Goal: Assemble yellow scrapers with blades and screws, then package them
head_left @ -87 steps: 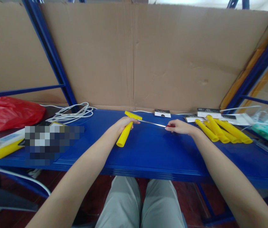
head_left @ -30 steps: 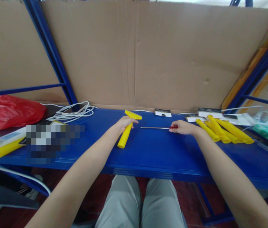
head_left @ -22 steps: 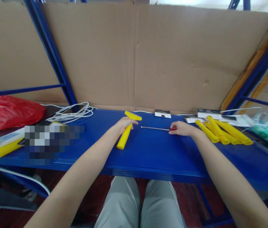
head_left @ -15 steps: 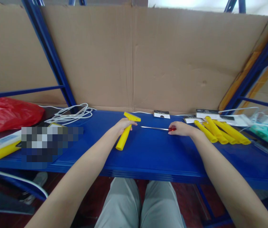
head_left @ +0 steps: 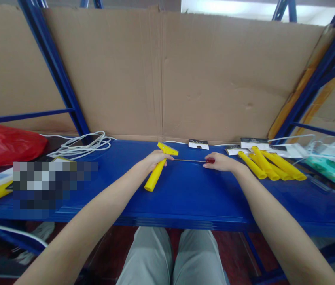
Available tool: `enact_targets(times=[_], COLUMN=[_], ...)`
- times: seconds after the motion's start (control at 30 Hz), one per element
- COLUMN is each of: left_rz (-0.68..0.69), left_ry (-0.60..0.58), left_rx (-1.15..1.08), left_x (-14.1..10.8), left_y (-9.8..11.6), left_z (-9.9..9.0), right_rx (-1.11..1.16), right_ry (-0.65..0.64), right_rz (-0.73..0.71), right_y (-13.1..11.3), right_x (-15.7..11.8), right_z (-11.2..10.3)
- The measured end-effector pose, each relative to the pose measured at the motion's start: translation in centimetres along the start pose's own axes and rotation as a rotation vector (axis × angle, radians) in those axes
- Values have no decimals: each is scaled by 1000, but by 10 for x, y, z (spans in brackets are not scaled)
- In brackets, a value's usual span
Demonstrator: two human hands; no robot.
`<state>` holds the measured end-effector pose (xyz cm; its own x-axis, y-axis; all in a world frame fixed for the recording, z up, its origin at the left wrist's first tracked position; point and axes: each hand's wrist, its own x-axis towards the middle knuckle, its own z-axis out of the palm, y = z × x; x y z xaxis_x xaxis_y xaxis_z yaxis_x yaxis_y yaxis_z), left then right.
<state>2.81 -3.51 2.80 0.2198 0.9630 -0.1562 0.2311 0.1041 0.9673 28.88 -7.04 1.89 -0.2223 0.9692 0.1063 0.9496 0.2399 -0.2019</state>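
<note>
My left hand (head_left: 157, 157) is closed around the upper handle of a yellow T-shaped scraper (head_left: 155, 176), its wide head pointing away from me and its round handle end toward me. In my right hand (head_left: 220, 161) is a screwdriver (head_left: 211, 160), gripped by its red handle. The thin metal shaft runs left, level above the table, and its tip reaches the fingertips of my left hand. Whether the tip touches the scraper or the fingers, I cannot tell.
Several yellow tubular handles (head_left: 269, 166) lie at the right by small black-and-white boxes (head_left: 254, 143). Another such box (head_left: 198, 144) sits at the back of the blue table (head_left: 191, 198). Coiled white cable (head_left: 81, 145) and a red plastic bag (head_left: 7, 146) are left. Cardboard (head_left: 214, 79) walls the back.
The screwdriver's tip has closed the gap to my left fingers. My right hand has moved left with it, and the scraper has shifted slightly. The view has turned a little.
</note>
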Motion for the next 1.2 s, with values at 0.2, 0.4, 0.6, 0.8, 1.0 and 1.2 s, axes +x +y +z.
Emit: enact_targets(times=[0.2, 0.4, 0.6, 0.8, 1.0, 1.2], left_rz=[9, 27, -7, -71, -82, -40], left_ry=[-85, -166, -195, -207, -230, -325], left_rx=[51, -16, -81, -132, -153, -139], left_x=[9, 22, 38, 50, 55, 64], left_y=[10, 25, 29, 25, 23, 17], left_z=[34, 74, 98, 108, 106, 106], right_rx=[12, 133, 173, 123, 203, 281], right_ry=[170, 321, 400, 346, 325, 330], right_rz=[75, -43, -29, 46, -64, -55], right_y=[-7, -17, -13, -11, -9, -5], right_x=[1, 5, 11, 7, 8, 8], right_z=[0, 8, 12, 8, 11, 13])
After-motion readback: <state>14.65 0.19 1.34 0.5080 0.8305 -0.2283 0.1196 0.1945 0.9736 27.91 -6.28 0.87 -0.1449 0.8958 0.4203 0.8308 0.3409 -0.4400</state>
